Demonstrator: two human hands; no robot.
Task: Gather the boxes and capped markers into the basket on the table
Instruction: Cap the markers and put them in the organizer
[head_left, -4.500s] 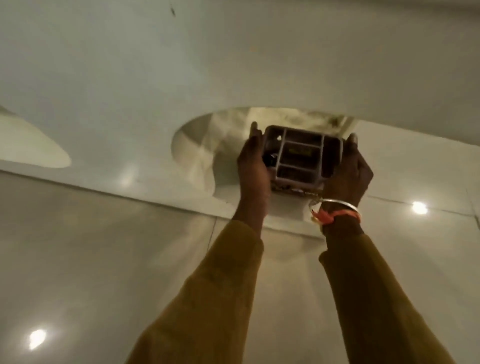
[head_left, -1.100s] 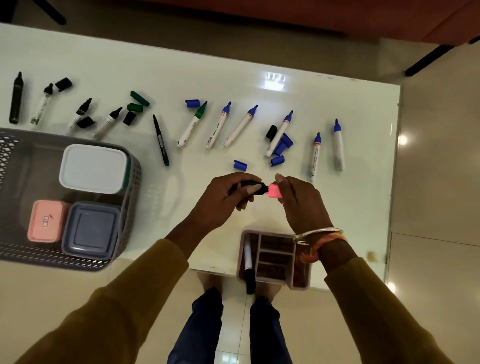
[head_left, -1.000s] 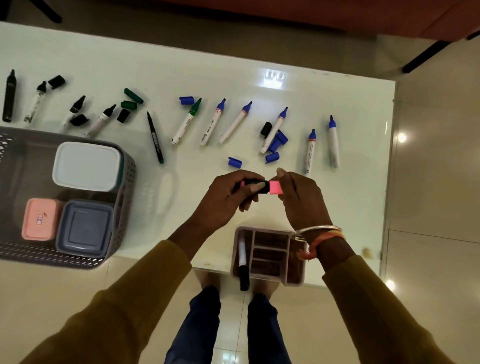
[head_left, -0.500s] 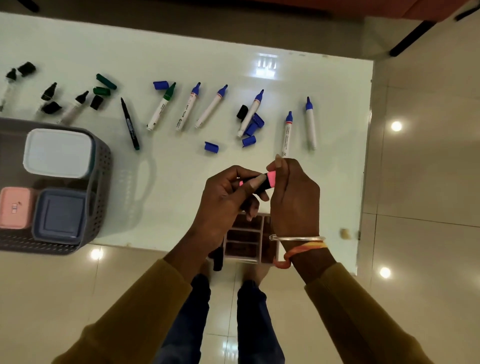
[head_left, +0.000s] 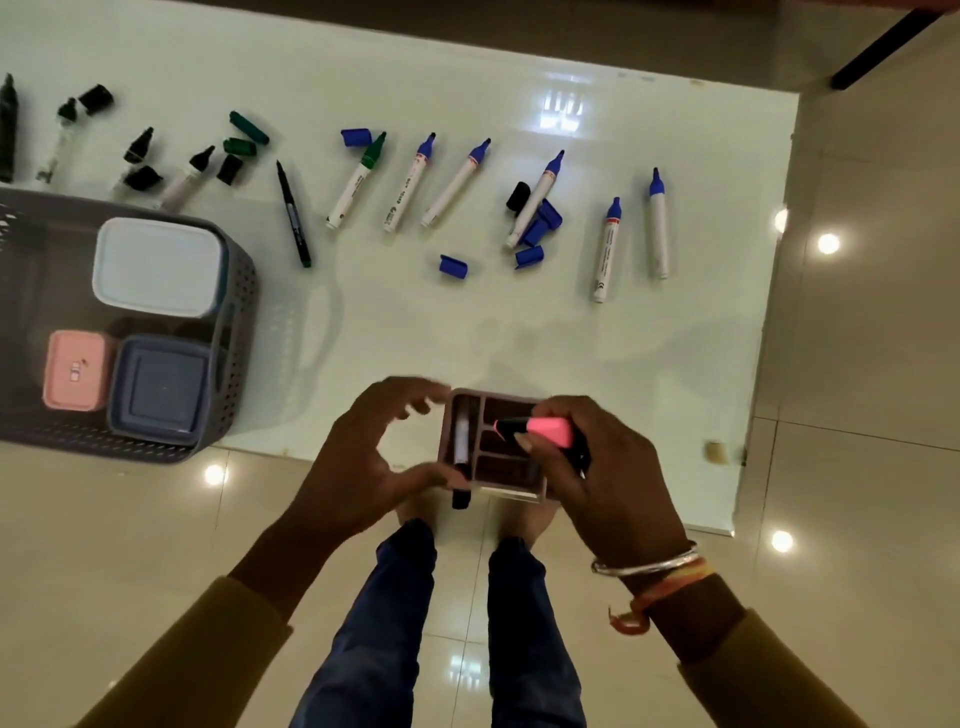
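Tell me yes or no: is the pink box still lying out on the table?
No, the pink box sits inside the grey basket, beside the blue-grey box and below the white box.

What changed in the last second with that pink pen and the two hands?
The left hand let go of the pink highlighter and opened; the right hand alone now holds it, brought down over the divided organizer. The basket with its boxes and the loose markers stayed put.
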